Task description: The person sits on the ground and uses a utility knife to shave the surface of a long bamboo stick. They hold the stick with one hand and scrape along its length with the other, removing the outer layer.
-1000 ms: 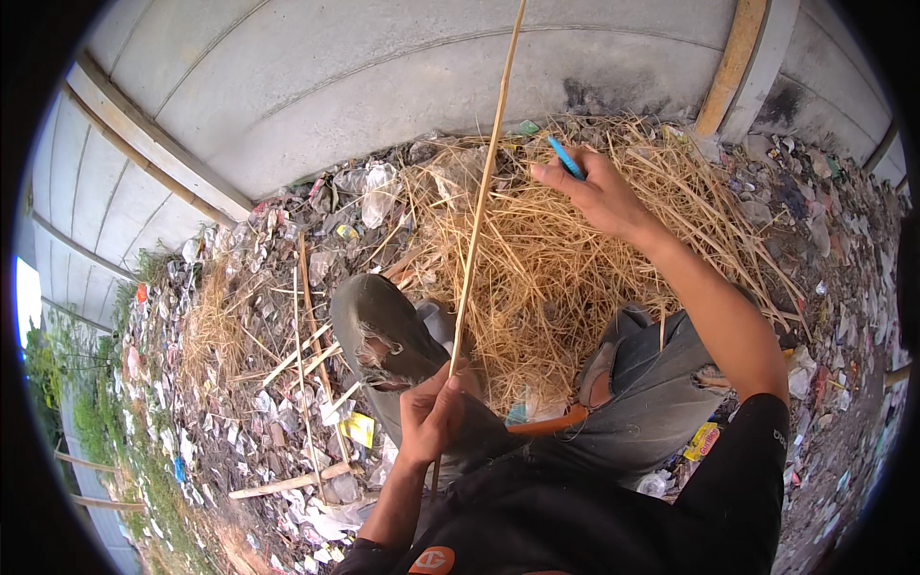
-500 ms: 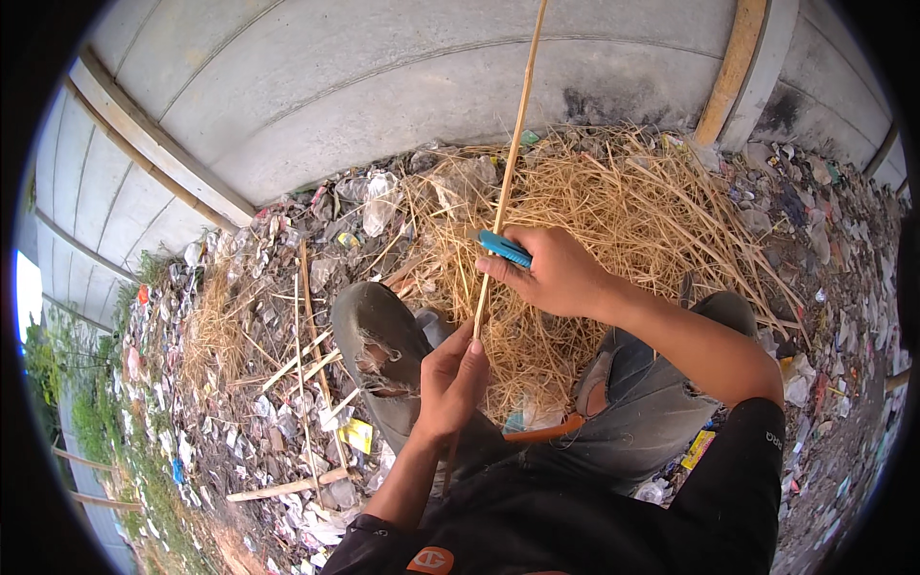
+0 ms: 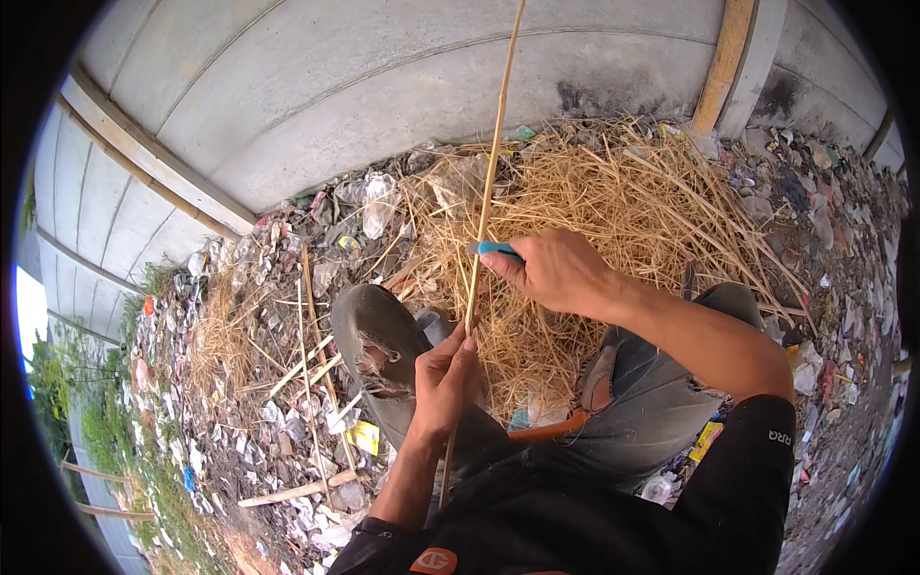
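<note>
A long, thin bamboo strip (image 3: 494, 153) runs upright from my lap to beyond the upper edge. My left hand (image 3: 446, 385) pinches it between thumb and fingers just above my left thigh, and its lower part slants down past my wrist. In my closed right hand (image 3: 567, 275) is a utility knife (image 3: 499, 251) with a blue handle. Its blade lies against the strip, a short way above my left hand. Most of the handle is hidden by my fingers.
Straw-like shavings (image 3: 613, 196) are heaped before my bent legs. An orange curved thing (image 3: 551, 430) lies between my feet. Cut bamboo pieces (image 3: 297, 490) lie on littered ground at the left. A grey panel wall (image 3: 383, 86) rises beyond, with a bamboo post (image 3: 725, 67).
The strip has tilted, its upper part shifting left. My right hand and the knife have moved slightly left, and the knife has turned so less of its handle shows.
</note>
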Demonstrator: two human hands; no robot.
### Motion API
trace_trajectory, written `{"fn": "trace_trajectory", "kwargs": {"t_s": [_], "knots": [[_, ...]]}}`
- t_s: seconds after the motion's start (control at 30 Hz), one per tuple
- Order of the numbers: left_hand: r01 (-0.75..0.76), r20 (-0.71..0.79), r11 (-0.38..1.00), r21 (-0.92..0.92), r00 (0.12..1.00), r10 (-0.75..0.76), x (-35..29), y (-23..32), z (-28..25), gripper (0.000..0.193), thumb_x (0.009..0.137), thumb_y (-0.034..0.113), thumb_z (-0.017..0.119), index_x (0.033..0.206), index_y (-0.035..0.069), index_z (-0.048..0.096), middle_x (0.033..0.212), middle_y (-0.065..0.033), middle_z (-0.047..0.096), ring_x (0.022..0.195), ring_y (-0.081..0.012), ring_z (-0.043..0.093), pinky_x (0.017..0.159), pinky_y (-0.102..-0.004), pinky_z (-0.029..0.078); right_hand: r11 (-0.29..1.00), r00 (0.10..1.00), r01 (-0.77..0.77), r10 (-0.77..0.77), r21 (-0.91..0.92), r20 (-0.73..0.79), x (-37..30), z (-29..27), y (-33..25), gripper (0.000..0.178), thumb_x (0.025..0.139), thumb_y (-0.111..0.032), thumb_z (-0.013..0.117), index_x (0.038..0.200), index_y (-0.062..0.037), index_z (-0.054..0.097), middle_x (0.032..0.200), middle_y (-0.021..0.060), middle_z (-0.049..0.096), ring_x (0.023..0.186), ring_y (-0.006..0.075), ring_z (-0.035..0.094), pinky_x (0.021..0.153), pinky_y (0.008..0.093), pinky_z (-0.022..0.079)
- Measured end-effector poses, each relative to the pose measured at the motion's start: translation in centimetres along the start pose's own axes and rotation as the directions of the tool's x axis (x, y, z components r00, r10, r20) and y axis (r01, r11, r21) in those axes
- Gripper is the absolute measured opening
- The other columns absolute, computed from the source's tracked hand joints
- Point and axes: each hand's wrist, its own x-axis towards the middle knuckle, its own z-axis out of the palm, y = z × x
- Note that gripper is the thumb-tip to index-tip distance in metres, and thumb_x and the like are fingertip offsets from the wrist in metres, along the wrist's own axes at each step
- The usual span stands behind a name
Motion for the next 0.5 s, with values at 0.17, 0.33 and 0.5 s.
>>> {"fn": "trace_trajectory", "kwargs": {"t_s": [0.17, 0.33, 0.5], "knots": [[0.038, 0.085, 0.999, 0.037, 0.996, -0.041, -2.7, -0.9, -0.8, 0.044, 0.107, 0.017, 0.051, 0.147, -0.002, 0.047, 0.066, 0.0086, 0.044, 0.051, -0.0016, 0.035, 0.047, -0.0200, 0.027, 0.997, 0.991, -0.072, 0.070, -0.016, -0.116, 2.9, -3.1, 5.1, 0.074, 0.104, -0.062, 0.037, 0.070, -0.0021, 0.065, 0.049, 0.0139, 0.054, 0.045, 0.0319, 0.058, 0.046, 0.0452, 0.047], [0.044, 0.048, 0.989, -0.142, 0.998, -0.038, -1.3, -0.7, -0.8, 0.042, 0.108, 0.019, 0.049, 0.146, 0.000, 0.049, 0.064, 0.0091, 0.041, 0.049, -0.0016, 0.034, 0.045, -0.0207, 0.026, 0.989, 0.985, 0.148, -0.149, 0.010, 0.086, -1.6, 1.6, -0.4, 0.073, 0.098, -0.067, 0.045, 0.072, -0.0026, 0.068, 0.054, 0.0180, 0.060, 0.052, 0.0369, 0.064, 0.051, 0.0484, 0.051], [0.062, 0.032, 0.976, -0.207, 0.998, -0.057, -0.6, -0.2, -1.8, 0.041, 0.108, 0.019, 0.050, 0.144, 0.001, 0.050, 0.062, 0.0096, 0.039, 0.048, -0.0015, 0.033, 0.043, -0.0209, 0.023, 0.951, 0.951, 0.307, -0.308, -0.036, -0.021, -1.9, 4.4, -0.9, 0.074, 0.096, -0.069, 0.049, 0.064, -0.0042, 0.063, 0.046, 0.0137, 0.053, 0.045, 0.0329, 0.061, 0.044, 0.0444, 0.047]]}}
